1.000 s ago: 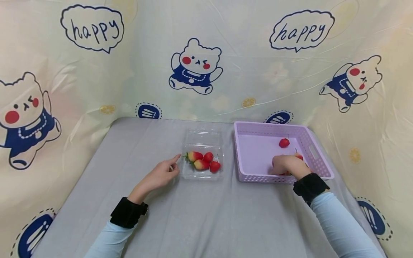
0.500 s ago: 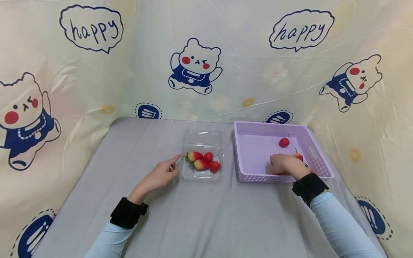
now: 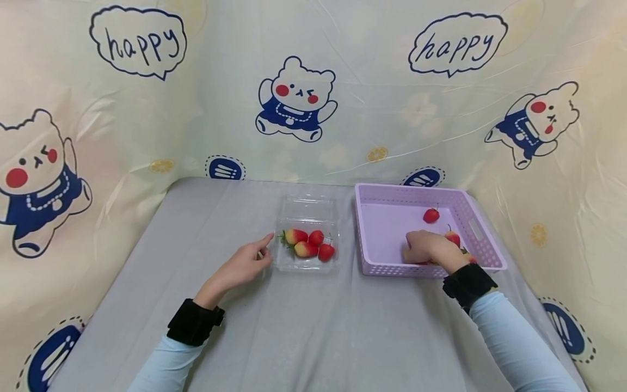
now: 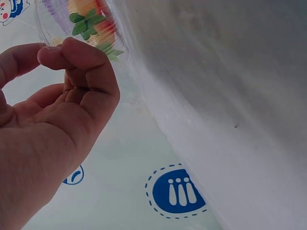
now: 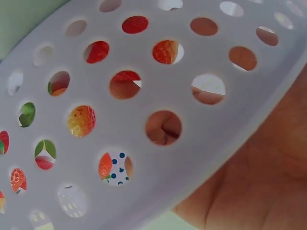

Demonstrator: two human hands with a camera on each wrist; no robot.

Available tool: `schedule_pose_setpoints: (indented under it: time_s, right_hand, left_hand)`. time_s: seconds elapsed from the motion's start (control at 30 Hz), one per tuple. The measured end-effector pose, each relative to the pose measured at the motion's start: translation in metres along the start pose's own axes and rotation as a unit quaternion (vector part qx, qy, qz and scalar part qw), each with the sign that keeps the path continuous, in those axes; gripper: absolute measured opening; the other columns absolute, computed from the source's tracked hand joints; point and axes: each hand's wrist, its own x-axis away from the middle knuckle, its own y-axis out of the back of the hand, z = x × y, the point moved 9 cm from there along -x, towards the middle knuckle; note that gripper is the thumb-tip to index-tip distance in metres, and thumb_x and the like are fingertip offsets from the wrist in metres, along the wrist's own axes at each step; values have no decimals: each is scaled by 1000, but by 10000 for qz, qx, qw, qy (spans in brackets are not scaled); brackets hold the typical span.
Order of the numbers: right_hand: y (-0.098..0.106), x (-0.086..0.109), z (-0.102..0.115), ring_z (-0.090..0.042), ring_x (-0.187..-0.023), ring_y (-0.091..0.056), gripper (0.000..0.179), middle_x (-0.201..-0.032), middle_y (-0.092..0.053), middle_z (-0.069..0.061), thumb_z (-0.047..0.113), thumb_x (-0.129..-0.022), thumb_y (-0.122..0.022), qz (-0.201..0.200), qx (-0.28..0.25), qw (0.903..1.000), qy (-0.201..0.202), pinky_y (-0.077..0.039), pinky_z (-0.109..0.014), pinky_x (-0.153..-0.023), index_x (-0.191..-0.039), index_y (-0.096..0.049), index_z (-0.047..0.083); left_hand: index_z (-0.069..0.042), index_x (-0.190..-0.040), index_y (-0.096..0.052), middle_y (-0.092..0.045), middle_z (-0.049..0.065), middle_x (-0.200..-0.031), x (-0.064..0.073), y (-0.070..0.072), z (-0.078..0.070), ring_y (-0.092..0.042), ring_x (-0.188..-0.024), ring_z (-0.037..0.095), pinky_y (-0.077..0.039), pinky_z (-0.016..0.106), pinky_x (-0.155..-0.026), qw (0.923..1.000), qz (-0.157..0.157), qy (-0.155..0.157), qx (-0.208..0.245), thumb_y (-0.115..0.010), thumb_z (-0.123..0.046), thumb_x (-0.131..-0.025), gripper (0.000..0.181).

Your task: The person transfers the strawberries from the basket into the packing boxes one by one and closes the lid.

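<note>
In the head view my left hand [image 3: 245, 267] is beside a clear plastic clamshell box [image 3: 308, 267], its extended index finger at the left rim and its other fingers bent. Several strawberries [image 3: 306, 249] lie in the box. My right hand [image 3: 431, 249] reaches into a lilac basket [image 3: 387, 269], fingers curled down near the front wall. A yellowish strawberry [image 3: 406, 256] peeks out at its fingertips and seems pinched there; most of it is hidden. Through the wall holes, the right wrist view shows finger skin and a red-yellow strawberry [image 5: 81, 120].
One red strawberry [image 3: 431, 216] lies toward the back of the basket, and others [image 3: 453, 238] lie at its right side. The open box lid [image 3: 308, 207] lies behind the box. Grey cloth [image 3: 313, 332] covers the table; a printed curtain [image 3: 372, 109] stands behind.
The right hand has shifted slightly left inside the basket, and a yellowish strawberry has come into sight at its fingertips. The left hand and the box have stayed put.
</note>
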Motion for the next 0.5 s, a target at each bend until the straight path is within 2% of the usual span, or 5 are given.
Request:
schedule_pose_setpoints:
  time_s: [0.5]
  right_hand:
    - [9,6,10,-28,-88,-63,32,-95,-65,-9,21,-96,-72,-443,-83,9989,147,-54,-47,-87,-120,-64,2]
  left_hand:
    - [9,-161,-31,-54,9,-92,-1,-1,1,-45,-65,18,-36,26,-56,10000,26,-40,14,-55,-4,-104,63]
